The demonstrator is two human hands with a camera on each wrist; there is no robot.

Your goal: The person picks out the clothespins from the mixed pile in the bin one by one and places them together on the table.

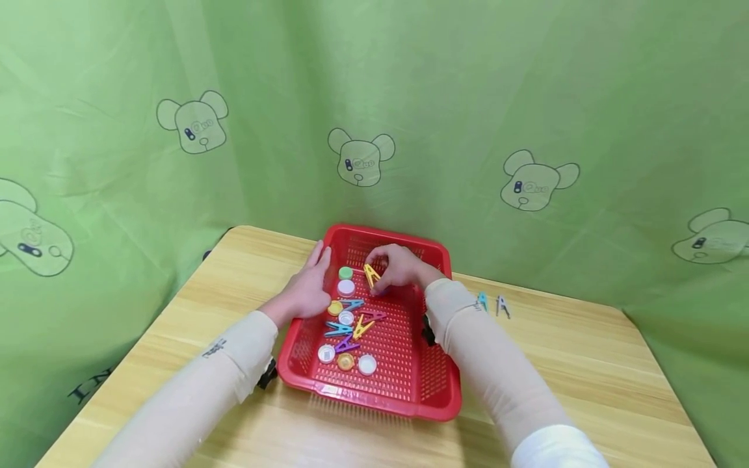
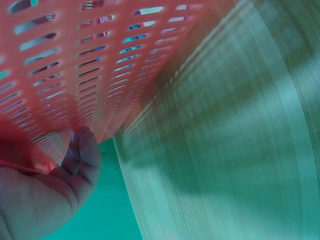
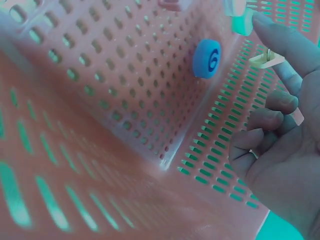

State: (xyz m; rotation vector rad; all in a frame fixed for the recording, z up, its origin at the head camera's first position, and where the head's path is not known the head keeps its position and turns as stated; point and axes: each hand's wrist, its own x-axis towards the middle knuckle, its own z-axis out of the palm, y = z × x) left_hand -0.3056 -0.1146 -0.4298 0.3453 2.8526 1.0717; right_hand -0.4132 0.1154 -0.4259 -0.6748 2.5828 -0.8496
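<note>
My left hand [image 1: 307, 286] holds the left rim of a red plastic basket [image 1: 368, 409]; its fingers lie against the perforated side wall [image 2: 85, 65] in the left wrist view. Inside the basket's far part, my right hand [image 1: 400, 266] pinches a yellow clothespin [image 1: 370, 274] between thumb and finger. That clothespin [image 3: 267, 60] shows partly behind the fingers in the right wrist view. A blue bottle cap [image 3: 206, 59] marked 6 lies near this hand, mostly hidden from the head view. Left of it sit a green cap [image 1: 346, 273] and a white cap [image 1: 346, 288].
More clothespins, such as a purple one [image 1: 346, 344] and a blue one [image 1: 338, 329], lie among several caps [image 1: 367, 364] in the basket's left half. Two clothespins [image 1: 502, 307] rest on the wooden table [image 1: 562, 364] to the right. A green curtain [image 1: 445, 130] hangs behind.
</note>
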